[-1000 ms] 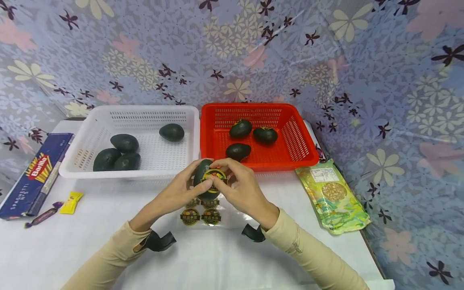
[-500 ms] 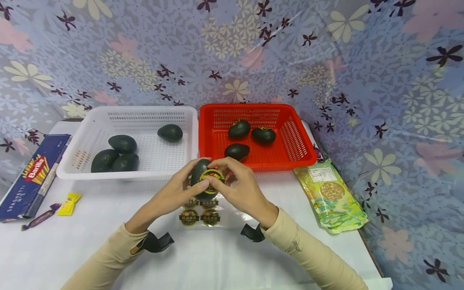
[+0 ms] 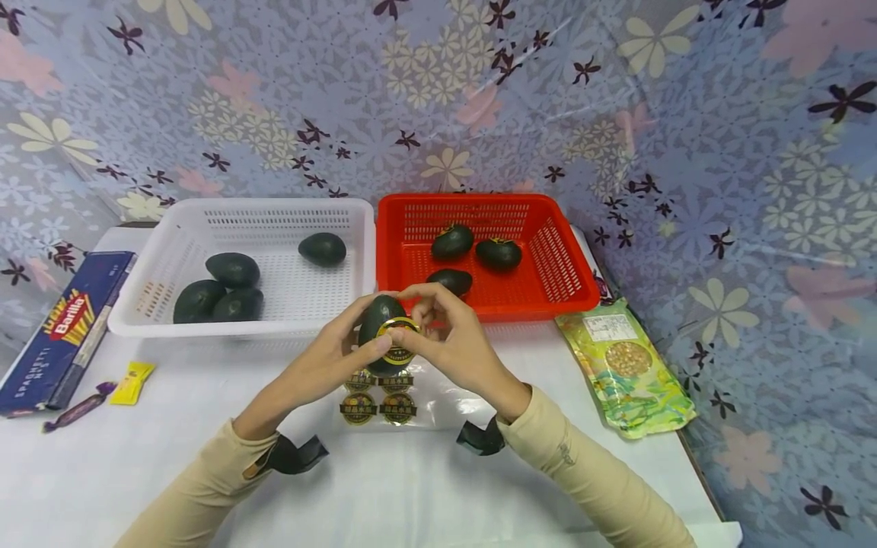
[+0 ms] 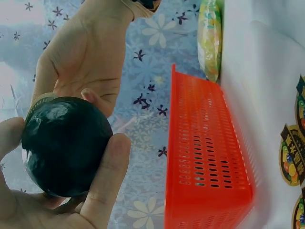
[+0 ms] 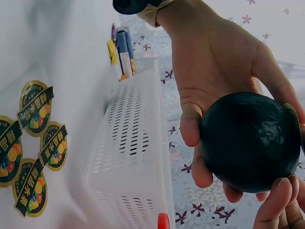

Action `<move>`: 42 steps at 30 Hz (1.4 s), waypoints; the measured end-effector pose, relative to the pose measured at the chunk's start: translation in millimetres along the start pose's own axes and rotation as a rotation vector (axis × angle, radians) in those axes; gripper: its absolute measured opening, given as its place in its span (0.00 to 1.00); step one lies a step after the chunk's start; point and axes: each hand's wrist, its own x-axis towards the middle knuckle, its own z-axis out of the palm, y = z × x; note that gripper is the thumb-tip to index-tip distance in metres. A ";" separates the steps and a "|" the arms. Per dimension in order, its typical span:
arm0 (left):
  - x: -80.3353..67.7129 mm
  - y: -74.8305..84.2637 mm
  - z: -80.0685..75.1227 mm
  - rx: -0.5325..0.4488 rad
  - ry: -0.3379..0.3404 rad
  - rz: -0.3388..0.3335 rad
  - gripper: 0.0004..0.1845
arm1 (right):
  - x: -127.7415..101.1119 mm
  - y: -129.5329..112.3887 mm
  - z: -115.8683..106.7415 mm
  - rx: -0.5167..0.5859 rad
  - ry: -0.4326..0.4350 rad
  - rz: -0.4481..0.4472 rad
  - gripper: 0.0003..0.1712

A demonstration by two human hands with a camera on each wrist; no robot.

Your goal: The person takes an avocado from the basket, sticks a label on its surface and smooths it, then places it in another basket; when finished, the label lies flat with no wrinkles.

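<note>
My left hand (image 3: 329, 354) grips a dark green avocado (image 3: 379, 310) above the table, with fingers round its far side. A round black-and-gold sticker (image 3: 399, 335) lies on the avocado's right side, and the left thumb reaches its edge. My right hand (image 3: 455, 335) presses its extended thumb on the sticker, while its other fingers curl loosely beside the fruit. In the right wrist view the avocado (image 4: 66, 148) mostly hides the sticker; its edge stands slightly off the skin. Below the hands lies a sheet with several matching stickers (image 3: 358, 409).
A white basket (image 3: 240, 330) at the back left holds several avocados. Right of it, a red basket (image 3: 548, 304) holds three more. A Barilla spaghetti box (image 3: 68, 327), a yellow candy (image 3: 132, 383) and a purple candy (image 3: 78, 409) lie left; a green food bag (image 3: 630, 373) lies right.
My right index finger and neighbouring fingers have drawn back from the avocado's top, while the thumb stays on the sticker. The left hand keeps its grip, and the avocado has turned slightly upright.
</note>
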 end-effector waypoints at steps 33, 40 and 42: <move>-8.0 12.7 -4.7 -0.059 -0.035 0.024 0.29 | 2.7 -1.2 -6.5 0.251 -0.143 0.088 0.26; -8.9 12.5 -3.6 -0.109 -0.062 -0.006 0.29 | 1.9 -1.9 -8.3 0.342 -0.158 0.047 0.35; -9.6 13.7 -3.8 -0.124 -0.073 -0.012 0.29 | 1.2 -3.3 -8.8 0.362 -0.164 0.041 0.38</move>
